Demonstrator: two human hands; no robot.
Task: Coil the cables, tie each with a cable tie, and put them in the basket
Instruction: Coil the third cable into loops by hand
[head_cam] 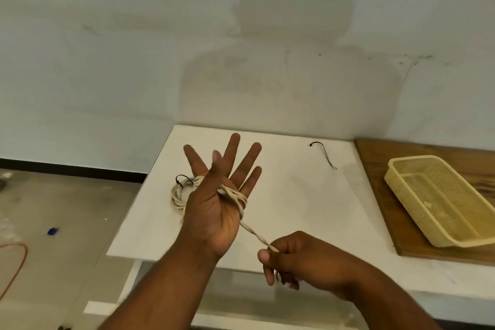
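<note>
Head view looks down on the left hand (214, 211), raised upright over the white table (294, 195) with its palm turned toward the camera. Its fingers (233, 153) are straight and spread wide, gripping nothing. The cream twisted cable (254, 234) is wound in several turns across the palm, just below the fingers. From the outer edge of that palm one taut stretch of it slants down to the right hand (297, 257). That hand sits lower and nearer the camera, at the table's front edge, knuckles up. It pinches the cable between the thumb and the curled fingers.

Behind the left hand, partly hidden by it, a finished coil (178, 195) of the same cream cable lies on the table, bound by a black tie (183, 177). A loose cable tie (325, 154) lies farther back on the table, well apart from both hands. To the right, the yellow basket (412, 158) rests on a wooden board (375, 158).
</note>
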